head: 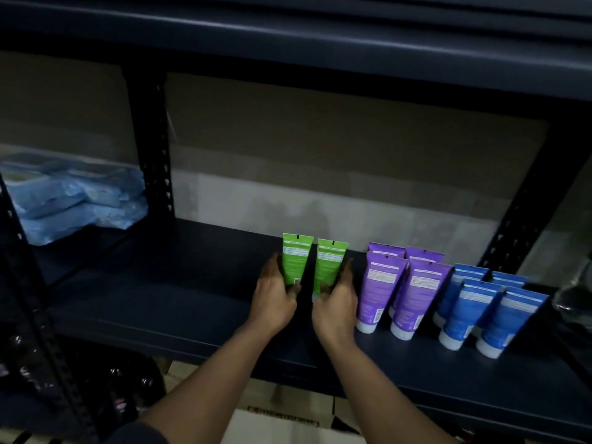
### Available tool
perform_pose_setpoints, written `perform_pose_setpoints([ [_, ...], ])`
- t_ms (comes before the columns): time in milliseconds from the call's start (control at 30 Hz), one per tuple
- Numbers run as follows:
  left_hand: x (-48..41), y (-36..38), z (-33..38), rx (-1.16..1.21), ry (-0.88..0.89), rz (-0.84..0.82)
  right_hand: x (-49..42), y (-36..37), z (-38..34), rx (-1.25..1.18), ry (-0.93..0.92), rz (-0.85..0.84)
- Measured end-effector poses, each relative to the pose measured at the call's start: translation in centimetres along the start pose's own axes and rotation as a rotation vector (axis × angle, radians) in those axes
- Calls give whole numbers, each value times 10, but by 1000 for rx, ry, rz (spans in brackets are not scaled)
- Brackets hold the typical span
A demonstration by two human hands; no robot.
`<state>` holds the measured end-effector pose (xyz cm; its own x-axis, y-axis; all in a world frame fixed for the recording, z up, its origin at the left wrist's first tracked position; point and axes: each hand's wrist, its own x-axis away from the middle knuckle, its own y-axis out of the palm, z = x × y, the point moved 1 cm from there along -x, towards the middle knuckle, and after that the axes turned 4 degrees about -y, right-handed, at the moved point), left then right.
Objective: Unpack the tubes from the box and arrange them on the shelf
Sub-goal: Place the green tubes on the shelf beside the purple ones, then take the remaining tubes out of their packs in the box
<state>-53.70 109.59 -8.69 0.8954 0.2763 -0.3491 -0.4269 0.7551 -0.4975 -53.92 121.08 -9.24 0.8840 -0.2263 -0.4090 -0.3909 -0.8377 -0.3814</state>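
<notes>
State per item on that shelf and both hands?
left green tube: upright, held by left hand
right green tube: upright, held by right hand
purple tubes: four, standing cap-down
blue tubes: four, standing cap-down
blue packs: stacked, neighbouring bay

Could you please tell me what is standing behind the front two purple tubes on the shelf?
Behind the front purple tubes stand two more purple tubes, with only their crimped top ends showing. Their lower bodies and caps are covered, so anything further down there cannot be seen.
</notes>
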Motion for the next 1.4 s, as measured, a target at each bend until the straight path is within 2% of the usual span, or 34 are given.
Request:
perform_pose_setpoints([
  [67, 3, -6, 0, -2, -50, 9, 9, -2, -3, 1, 24, -16],
  [133, 16, -13, 3, 53, -59, 90, 26, -9, -9, -24, 31, -35],
  [267, 70, -34, 13, 261, 91, 303, 82, -28, -23, -147, -138, -8],
  [367, 120, -33, -1, 246, 187, 289, 127, -39, -15, -196, -262, -27],
  [500, 179, -2, -53, 187, 94, 83, 171, -32, 31, -175, -118, -166],
  [733, 254, 42, -177, -9, -140, -211, 246, -5, 146, 34, 176, -385],
  [867, 268, 66, -254, -287, -245, -555, 288, 25, 198, 166, 308, -516],
  [933, 272, 75, -282, -426, -235, -724, 311, 40, 215, 205, 337, -559],
  [1000, 275, 81, -296, -546, -215, -861, 330, 50, 225, 222, 454, -651],
  [1133, 278, 91, -313, -699, -253, -1002, 359, 69, 243, 217, 767, -812],
  [1267, 287, 94, -330, -815, -145, -1200, 377, 79, 257, 285, 950, -881],
  [1333, 291, 91, -333, -876, -112, -1221, 386, 83, 261, 251, 1082, -868],
  [1400, 294, 91, -335, -939, -16, -1170, 393, 87, 266, 258, 1108, -836],
])
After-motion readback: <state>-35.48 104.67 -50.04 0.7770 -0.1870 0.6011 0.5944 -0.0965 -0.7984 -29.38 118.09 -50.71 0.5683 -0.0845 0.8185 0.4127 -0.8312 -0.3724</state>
